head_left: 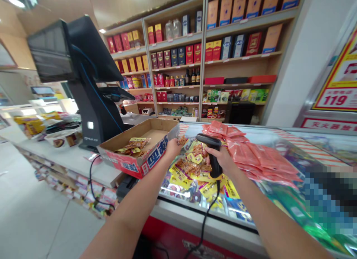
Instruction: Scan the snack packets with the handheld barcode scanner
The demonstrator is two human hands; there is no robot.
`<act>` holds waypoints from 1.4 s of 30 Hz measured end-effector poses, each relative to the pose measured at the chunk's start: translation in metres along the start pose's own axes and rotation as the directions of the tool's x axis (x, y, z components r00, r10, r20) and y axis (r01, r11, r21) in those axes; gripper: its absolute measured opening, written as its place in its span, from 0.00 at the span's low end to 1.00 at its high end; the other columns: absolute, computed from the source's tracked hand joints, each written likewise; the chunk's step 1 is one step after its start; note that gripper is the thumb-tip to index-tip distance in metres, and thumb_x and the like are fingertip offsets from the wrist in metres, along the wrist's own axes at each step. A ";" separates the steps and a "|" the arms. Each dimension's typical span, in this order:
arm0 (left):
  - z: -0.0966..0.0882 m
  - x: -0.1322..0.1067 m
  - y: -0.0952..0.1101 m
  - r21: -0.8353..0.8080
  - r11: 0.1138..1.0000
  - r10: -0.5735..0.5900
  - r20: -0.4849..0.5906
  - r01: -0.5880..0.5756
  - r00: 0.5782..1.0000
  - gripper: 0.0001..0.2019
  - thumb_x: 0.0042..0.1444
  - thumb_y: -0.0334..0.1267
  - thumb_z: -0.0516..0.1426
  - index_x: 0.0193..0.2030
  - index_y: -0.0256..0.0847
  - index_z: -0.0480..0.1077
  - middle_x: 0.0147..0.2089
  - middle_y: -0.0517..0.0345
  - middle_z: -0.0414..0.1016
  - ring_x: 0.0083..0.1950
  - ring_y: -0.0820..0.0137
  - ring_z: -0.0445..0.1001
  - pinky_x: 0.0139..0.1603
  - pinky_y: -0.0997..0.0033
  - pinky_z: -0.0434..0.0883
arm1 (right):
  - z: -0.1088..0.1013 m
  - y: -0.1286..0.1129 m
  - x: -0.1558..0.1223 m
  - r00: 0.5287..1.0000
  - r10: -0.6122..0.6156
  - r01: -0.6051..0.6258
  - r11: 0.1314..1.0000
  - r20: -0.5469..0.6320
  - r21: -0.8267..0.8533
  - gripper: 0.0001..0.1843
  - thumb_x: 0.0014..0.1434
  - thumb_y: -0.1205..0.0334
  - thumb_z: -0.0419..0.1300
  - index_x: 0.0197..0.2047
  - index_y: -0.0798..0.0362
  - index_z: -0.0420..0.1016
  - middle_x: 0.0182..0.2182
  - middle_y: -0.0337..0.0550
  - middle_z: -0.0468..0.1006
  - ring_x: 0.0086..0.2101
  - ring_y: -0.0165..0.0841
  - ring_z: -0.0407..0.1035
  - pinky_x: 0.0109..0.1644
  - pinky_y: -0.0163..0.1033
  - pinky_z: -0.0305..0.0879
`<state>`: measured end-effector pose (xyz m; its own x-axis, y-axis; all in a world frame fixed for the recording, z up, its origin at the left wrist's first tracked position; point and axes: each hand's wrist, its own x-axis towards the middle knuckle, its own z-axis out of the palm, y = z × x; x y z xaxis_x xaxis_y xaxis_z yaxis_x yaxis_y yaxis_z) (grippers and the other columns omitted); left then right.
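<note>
My right hand (221, 158) is wrapped round the handle of a black barcode scanner (209, 141), whose cord hangs down over the counter's front edge. A small snack packet (182, 141) is pinched in the fingers of my left hand (173, 149), beside the right wall of an open cardboard box (156, 155). Inside that box lie several similar snack packets (136, 143). Under and between my hands, a heap of yellow and clear snack packets (195, 160) covers part of the glass counter top. The scanner's head points toward the left hand's packet.
Stacked orange-red packets (251, 155) lie right of the scanner, with green packages (295, 210) nearer me. A black checkout terminal (95, 84) stands behind the box at left. Shelves (178, 71) of boxed goods and bottles line the back wall. A loose black cable (90, 177) loops at the left counter's edge.
</note>
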<state>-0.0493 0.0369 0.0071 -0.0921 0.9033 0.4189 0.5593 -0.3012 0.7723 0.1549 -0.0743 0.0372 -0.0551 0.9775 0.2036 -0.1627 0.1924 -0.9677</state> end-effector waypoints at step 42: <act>0.004 -0.034 0.017 -0.407 0.910 0.064 -0.055 -0.081 0.996 0.12 0.38 0.33 0.59 0.14 0.38 0.59 0.16 0.68 0.54 0.22 0.78 0.54 0.24 0.77 0.52 | 0.020 -0.004 -0.021 0.984 0.068 -0.036 0.981 0.167 -0.191 0.11 0.46 0.54 0.63 0.23 0.54 0.71 0.10 0.38 0.70 0.13 0.29 0.63 0.19 0.34 0.60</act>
<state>-0.0331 0.0027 0.0039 -0.1014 0.8640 0.4931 0.1814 -0.4713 0.8631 0.1369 -0.0970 0.0394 -0.2298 0.9601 0.1591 0.0305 0.1705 -0.9849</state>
